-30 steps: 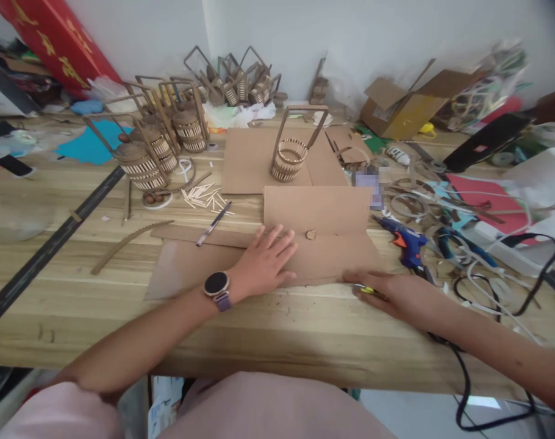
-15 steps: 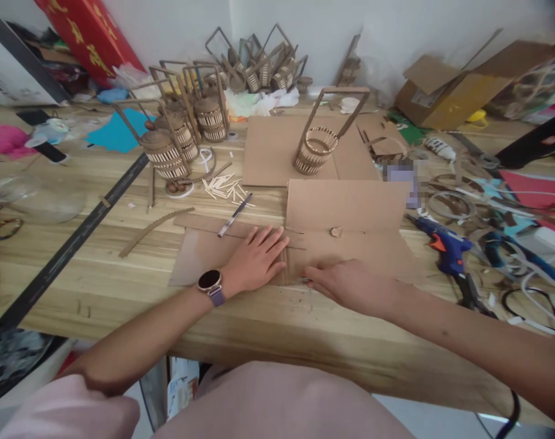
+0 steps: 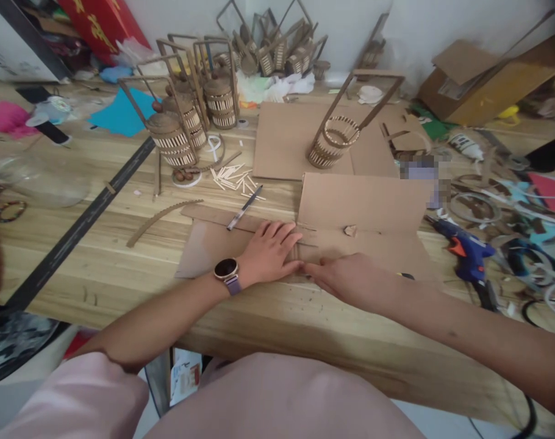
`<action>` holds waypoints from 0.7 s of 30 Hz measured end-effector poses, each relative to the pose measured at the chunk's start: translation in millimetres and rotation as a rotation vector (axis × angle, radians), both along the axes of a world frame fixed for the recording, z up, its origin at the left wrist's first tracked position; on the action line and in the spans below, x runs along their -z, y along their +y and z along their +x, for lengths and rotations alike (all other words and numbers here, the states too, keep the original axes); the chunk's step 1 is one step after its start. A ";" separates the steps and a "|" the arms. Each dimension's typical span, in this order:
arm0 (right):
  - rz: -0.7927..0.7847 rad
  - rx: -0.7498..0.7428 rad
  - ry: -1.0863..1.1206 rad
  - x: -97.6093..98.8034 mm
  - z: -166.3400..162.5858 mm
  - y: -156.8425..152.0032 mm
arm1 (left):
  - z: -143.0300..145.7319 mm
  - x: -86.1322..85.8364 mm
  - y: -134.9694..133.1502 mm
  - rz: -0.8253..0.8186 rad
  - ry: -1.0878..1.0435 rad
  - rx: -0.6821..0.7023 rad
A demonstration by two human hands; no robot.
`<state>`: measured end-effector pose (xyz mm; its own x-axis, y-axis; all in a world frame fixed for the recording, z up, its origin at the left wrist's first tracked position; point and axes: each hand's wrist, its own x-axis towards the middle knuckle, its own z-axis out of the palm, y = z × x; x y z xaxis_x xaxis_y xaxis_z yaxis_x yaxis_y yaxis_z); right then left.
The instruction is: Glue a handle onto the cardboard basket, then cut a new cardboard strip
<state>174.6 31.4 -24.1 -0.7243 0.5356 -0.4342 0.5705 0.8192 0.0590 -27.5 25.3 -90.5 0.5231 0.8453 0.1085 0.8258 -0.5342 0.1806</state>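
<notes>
My left hand (image 3: 271, 251), with a watch on its wrist, lies flat and open on a brown cardboard sheet (image 3: 364, 204) at the table's near edge. My right hand (image 3: 350, 279) comes in from the right, fingers pressed together, their tips on the cardboard right beside my left fingertips. It is closed on a thin yellow cutter; only the yellow end (image 3: 403, 275) peeks out behind the hand. A small cardboard scrap (image 3: 349, 230) lies on the sheet just beyond both hands.
A pen-like tool (image 3: 244, 208) and loose sticks (image 3: 232, 178) lie left of the sheet. An open stick basket (image 3: 333, 141) stands behind it, and several lidded baskets (image 3: 172, 140) stand at the back left. A blue glue gun (image 3: 465, 250), cables and paper scraps crowd the right.
My right hand slid left along the cardboard's near edge until it met my left fingertips. My left hand stayed flat on the sheet. The view shifted left.
</notes>
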 end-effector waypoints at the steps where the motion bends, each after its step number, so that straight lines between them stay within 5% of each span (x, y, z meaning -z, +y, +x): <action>1: -0.006 0.003 -0.010 -0.8 -0.7 -0.1 | 0.6 0.0 0.2 0.002 -0.001 -0.003; 21: -0.004 0.009 -0.080 -7.2 -7.4 0.4 | 12.7 0.2 1.9 0.014 -0.016 -0.084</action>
